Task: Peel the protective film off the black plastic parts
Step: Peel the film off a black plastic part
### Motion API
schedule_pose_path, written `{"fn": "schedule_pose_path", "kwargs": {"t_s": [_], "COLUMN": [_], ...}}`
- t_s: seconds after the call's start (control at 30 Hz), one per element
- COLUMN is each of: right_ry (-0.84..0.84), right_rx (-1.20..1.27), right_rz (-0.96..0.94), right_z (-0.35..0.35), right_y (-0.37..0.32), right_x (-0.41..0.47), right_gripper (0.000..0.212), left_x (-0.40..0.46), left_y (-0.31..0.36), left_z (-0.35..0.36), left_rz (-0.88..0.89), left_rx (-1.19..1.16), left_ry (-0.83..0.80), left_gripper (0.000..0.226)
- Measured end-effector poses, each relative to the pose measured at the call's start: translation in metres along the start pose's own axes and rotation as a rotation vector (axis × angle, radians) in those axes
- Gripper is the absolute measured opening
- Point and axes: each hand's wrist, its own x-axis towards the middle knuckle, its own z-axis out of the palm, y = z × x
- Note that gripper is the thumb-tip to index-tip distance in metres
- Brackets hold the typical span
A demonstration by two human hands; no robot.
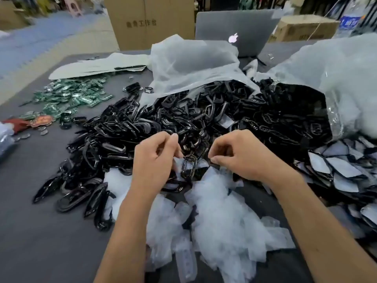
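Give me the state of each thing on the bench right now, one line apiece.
Left hand: fingers curled, holding the black part.
Right hand: fingertips pinching film at the part's edge.
Black part: held between both hands, film partly on.
Black parts pile: spilling from the bag.
Plastic bag: open.
Peeled film pile: loose, below the hands.
Laptop: lid open, logo lit.

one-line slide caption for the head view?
Both hands, left and right, peel film from a black part above discarded film.
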Motion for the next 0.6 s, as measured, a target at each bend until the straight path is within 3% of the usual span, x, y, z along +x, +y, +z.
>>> {"fn": "schedule_pose_path", "kwargs": {"t_s": [0.1,0.17,0.27,0.33,0.47,0.6], "right_ry": [0.010,-0.046,-0.101,-0.154,-0.170,-0.119], "right_rx": [0.003,-0.030,-0.108,-0.175,-0.197,-0.125], "right_rz": [-0.016,-0.049,-0.028,-0.018,-0.026,-0.007], "right_z": [0.014,0.023,0.021,0.017,0.009,0.002], "right_y": [-0.003,-0.007,-0.009,-0.011,-0.008,-0.002], "right_x": [0.003,0.004,0.004,0.004,0.001,0.002], "right_gripper": [0.011,0.009,0.012,0.014,0.015,0.015], "left_x": [0.004,0.004,0.004,0.007,0.003,0.002], "left_y": [-0.006,-0.006,-0.003,0.002,0.006,0.002], "left_z": [-0.006,-0.002,0.002,0.001,-0.002,-0.011], "left_rz": [0.055,0.065,0.043,0.017,0.000,-0.011], "left_rx": [0.156,0.273,0.548,0.630,0.558,0.370], "left_ry": [-0.006,-0.127,-0.327,-0.398,-0.343,-0.217], "left_gripper": [0.025,0.010,0.037,0.043,0.020,0.023]}}
